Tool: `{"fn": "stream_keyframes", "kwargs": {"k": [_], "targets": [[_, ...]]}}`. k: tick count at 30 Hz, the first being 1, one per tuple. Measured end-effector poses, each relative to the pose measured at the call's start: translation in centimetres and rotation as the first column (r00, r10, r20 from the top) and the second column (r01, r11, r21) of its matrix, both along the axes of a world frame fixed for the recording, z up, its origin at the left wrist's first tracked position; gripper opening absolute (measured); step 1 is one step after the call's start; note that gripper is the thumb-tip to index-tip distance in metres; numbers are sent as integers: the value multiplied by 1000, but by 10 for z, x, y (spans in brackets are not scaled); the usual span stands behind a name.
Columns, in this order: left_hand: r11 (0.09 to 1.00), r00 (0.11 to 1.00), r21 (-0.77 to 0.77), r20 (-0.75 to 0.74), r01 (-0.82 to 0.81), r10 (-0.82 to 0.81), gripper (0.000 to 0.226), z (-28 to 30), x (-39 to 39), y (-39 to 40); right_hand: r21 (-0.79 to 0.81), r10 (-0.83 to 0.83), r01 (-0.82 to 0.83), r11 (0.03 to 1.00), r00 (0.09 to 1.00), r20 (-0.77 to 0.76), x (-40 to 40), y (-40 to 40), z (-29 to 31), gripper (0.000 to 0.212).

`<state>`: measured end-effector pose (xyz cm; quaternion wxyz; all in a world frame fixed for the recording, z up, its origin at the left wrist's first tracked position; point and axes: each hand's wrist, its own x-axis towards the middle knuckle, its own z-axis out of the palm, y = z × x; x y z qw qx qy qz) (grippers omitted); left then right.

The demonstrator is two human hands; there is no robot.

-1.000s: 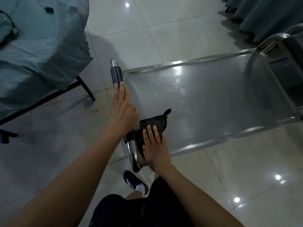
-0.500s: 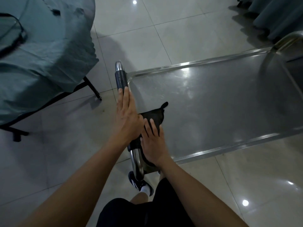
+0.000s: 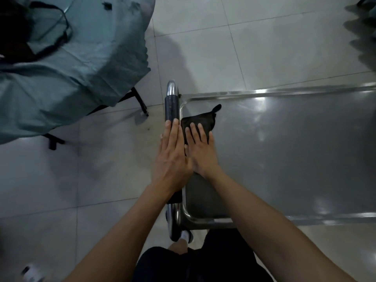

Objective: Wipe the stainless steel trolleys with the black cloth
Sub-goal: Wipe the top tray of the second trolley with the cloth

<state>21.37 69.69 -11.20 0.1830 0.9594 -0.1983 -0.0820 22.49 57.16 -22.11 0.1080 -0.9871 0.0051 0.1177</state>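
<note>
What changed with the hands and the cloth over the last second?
The right hand slid the black cloth along the trolley shelf, away from the person and beside the handle. Nothing was gripped or released. The left hand still rests flat on the handle, and the right stays flat on the cloth.

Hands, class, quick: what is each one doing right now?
Left hand: open, flat along the trolley handle.
Right hand: open, pressing the black cloth.
</note>
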Motion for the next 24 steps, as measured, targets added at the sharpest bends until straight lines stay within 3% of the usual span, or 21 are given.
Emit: {"fn": "stream_keyframes", "kwargs": {"k": [14,24], "targets": [[997,999,63,2,-41,41,78,8,3,-7,30,30,-31,999,999,39,107,-41,-8,65],[990,995,124,86,-67,57,72,11,-6,-7,24,-69,69,997,998,10,78,-70,-6,67]]}}
